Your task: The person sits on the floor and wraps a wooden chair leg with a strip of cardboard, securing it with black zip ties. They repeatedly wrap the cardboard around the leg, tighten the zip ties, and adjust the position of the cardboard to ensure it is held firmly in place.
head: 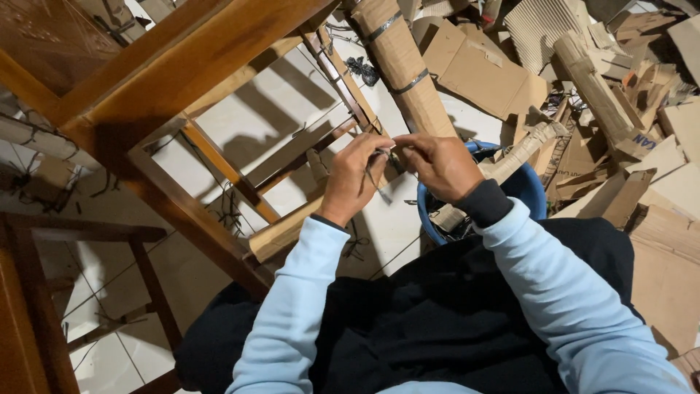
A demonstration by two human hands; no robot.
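Strap (376, 175): thin, dark, a short strip pinched between my two hands, above the white tiled floor (277, 109) and just left of the blue bucket (531, 191). Most of it was hidden inside my fingers; material hard to make out. Visible part ran downward from my fingertips, long axis near upright, free end pointing toward my lap.
Left hand (355, 179): closed, thumb and fingers gripping the strap's upper part.
Right hand (440, 165): closed, fingertips meeting the left at the strap's top; its hold hidden.
Wooden chair frame (182, 95): upturned, cut off by the left edge.
Cardboard-wrapped leg (402, 69): banded, slanting away.
Cardboard scraps (620, 109): heaped at right.
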